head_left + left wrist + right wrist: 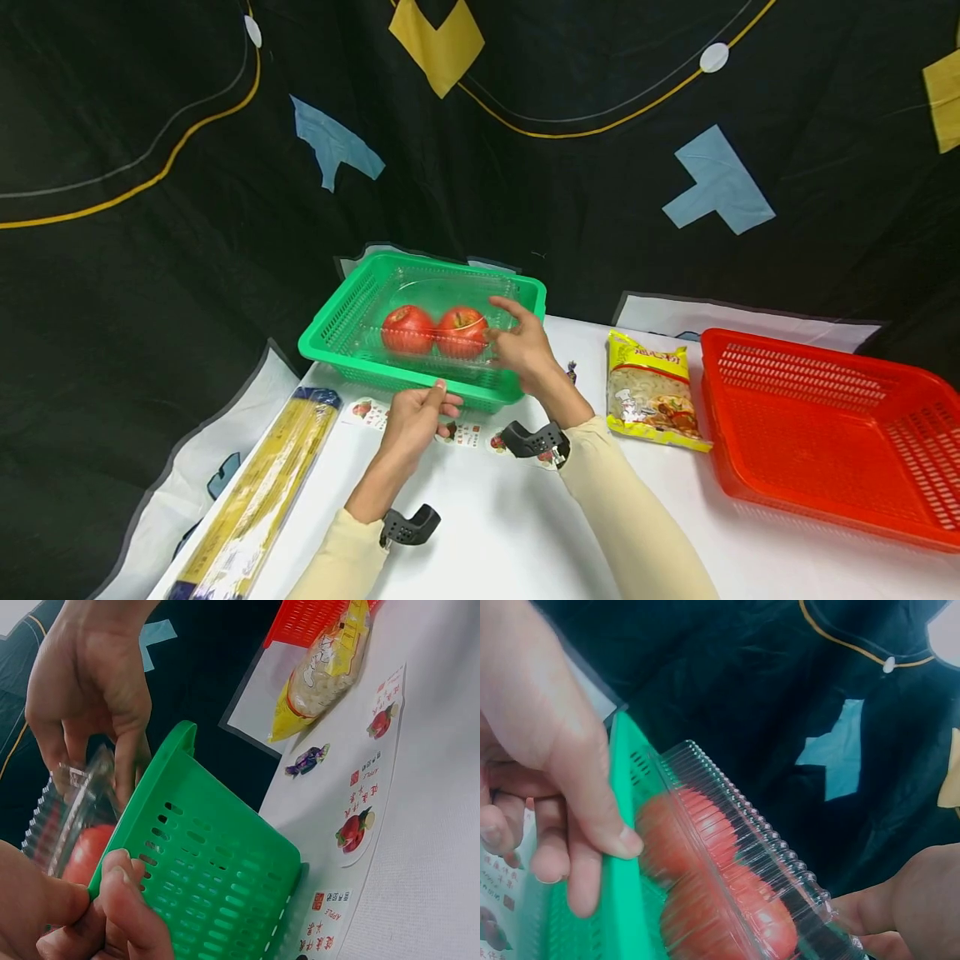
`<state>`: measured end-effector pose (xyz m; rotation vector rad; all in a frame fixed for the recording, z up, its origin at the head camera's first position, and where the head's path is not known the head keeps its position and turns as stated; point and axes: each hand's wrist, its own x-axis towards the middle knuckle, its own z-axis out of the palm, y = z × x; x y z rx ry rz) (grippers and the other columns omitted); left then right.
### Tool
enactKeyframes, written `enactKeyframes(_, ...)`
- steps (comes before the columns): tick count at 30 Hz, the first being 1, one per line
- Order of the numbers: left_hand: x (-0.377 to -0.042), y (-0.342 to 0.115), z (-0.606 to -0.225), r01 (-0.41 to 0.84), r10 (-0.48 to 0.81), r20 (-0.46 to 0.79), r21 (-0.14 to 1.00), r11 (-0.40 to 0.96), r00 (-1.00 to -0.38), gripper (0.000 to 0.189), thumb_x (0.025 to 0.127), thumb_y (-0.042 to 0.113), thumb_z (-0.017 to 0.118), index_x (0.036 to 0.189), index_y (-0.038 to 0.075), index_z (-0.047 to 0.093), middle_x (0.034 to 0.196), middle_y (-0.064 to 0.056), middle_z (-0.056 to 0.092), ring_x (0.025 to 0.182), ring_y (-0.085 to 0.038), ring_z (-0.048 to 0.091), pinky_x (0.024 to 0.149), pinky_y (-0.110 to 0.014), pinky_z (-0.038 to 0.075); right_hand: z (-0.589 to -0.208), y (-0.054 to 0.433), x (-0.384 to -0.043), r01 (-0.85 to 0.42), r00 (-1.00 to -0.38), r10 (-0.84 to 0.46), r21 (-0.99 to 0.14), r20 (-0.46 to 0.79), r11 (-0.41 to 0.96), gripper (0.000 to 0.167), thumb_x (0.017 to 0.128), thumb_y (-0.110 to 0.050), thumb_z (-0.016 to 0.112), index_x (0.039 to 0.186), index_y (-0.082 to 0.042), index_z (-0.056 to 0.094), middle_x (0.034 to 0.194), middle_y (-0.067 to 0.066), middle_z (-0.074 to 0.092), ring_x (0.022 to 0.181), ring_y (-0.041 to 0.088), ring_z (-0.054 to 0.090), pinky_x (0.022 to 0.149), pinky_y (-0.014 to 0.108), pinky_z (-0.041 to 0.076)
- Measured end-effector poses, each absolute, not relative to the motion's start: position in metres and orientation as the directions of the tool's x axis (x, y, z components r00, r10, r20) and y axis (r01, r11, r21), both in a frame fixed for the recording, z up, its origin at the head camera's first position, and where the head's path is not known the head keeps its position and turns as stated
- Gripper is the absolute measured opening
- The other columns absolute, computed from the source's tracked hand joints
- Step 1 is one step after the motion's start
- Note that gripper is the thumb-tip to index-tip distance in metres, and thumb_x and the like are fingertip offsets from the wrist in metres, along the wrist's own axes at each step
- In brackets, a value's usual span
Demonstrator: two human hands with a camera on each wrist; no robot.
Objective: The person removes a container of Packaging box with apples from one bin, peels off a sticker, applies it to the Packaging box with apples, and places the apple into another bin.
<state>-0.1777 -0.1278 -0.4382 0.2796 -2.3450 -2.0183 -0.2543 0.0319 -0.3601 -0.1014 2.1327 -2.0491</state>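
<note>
A green plastic basket (532, 292) stands at the back of the white table. My left hand (412, 421) pinches its near rim between thumb and fingers, as the left wrist view also shows. Tilted in the basket is a clear plastic box (761, 832) holding two red apples (407, 327). My right hand (521, 346) reaches over the basket's right side and grips the right end of the box. In the right wrist view its fingers are at the box's edge, partly cut off by the frame.
Right of the hands lies a yellow food bag (651, 392), beside a red basket (810, 425). A long packet of yellow sticks (262, 492) lies at the left table edge. A small wrapped candy (307, 760) and apple labels (352, 825) lie near the green basket. Black cloth hangs behind.
</note>
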Motion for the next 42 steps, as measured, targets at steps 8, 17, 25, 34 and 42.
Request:
enactKeyframes(8, -0.176, -0.13, -0.437, -0.119, -0.17, -0.095, 0.984, 0.134, -0.981, 0.041, 0.105, 0.024, 0.048, 0.092, -0.005, 0.075, 0.076, -0.012, 0.067, 0.052, -0.017, 0.055, 0.061, -0.042, 0.053, -0.35, 0.045, -0.244, 0.042, -0.984, -0.174, -0.999, -0.046, 0.025, 0.054, 0.093, 0.005, 0.055, 0.143, -0.017, 0.05, 0.08, 0.015, 0.055, 0.077, 0.023, 0.056, 0.065, 0.035, 0.057)
enactKeyframes(17, -0.179, -0.129, -0.438, -0.112, -0.168, -0.091, 0.986, 0.121, -0.981, 0.042, 0.105, 0.022, 0.048, 0.094, -0.009, 0.073, 0.072, -0.008, 0.066, 0.05, -0.015, 0.054, 0.055, -0.035, 0.052, -0.334, 0.062, -0.228, 0.012, -0.981, -0.194, -1.0, -0.011, -0.003, 0.053, 0.094, 0.002, 0.054, 0.144, -0.017, 0.05, 0.088, 0.016, 0.054, 0.084, 0.03, 0.062, 0.069, 0.037, 0.058)
enactKeyframes(25, -0.179, -0.129, -0.436, -0.117, -0.164, -0.094, 0.984, 0.135, -0.982, 0.042, 0.106, 0.023, 0.047, 0.094, -0.008, 0.073, 0.073, -0.008, 0.066, 0.051, -0.015, 0.054, 0.055, -0.034, 0.051, -0.323, 0.073, -0.209, 0.013, -0.982, -0.188, -0.999, -0.007, -0.031, 0.052, 0.094, 0.001, 0.055, 0.141, -0.021, 0.054, 0.101, 0.018, 0.048, 0.096, 0.035, 0.063, 0.076, 0.042, 0.057)
enactKeyframes(34, -0.178, -0.131, -0.439, -0.096, -0.16, -0.075, 0.987, 0.129, -0.984, 0.04, 0.105, 0.02, 0.046, 0.092, -0.007, 0.073, 0.076, -0.01, 0.065, 0.052, -0.016, 0.054, 0.056, -0.036, 0.052, -0.318, 0.082, -0.19, -0.016, -0.976, -0.218, -0.997, 0.031, -0.071, 0.053, 0.094, 0.002, 0.054, 0.143, -0.019, 0.052, 0.103, 0.019, 0.045, 0.105, 0.037, 0.058, 0.077, 0.046, 0.056)
enactKeyframes(42, -0.18, -0.13, -0.441, -0.062, -0.153, -0.048, 0.994, 0.092, -0.987, 0.022, 0.101, 0.009, 0.05, 0.099, -0.006, 0.067, 0.076, -0.012, 0.065, 0.052, -0.017, 0.056, 0.051, -0.033, 0.051, -0.317, 0.09, -0.175, -0.022, -0.978, -0.204, -0.996, 0.039, -0.088, 0.052, 0.093, 0.003, 0.053, 0.141, -0.017, 0.054, 0.101, 0.018, 0.045, 0.099, 0.033, 0.058, 0.076, 0.049, 0.056)
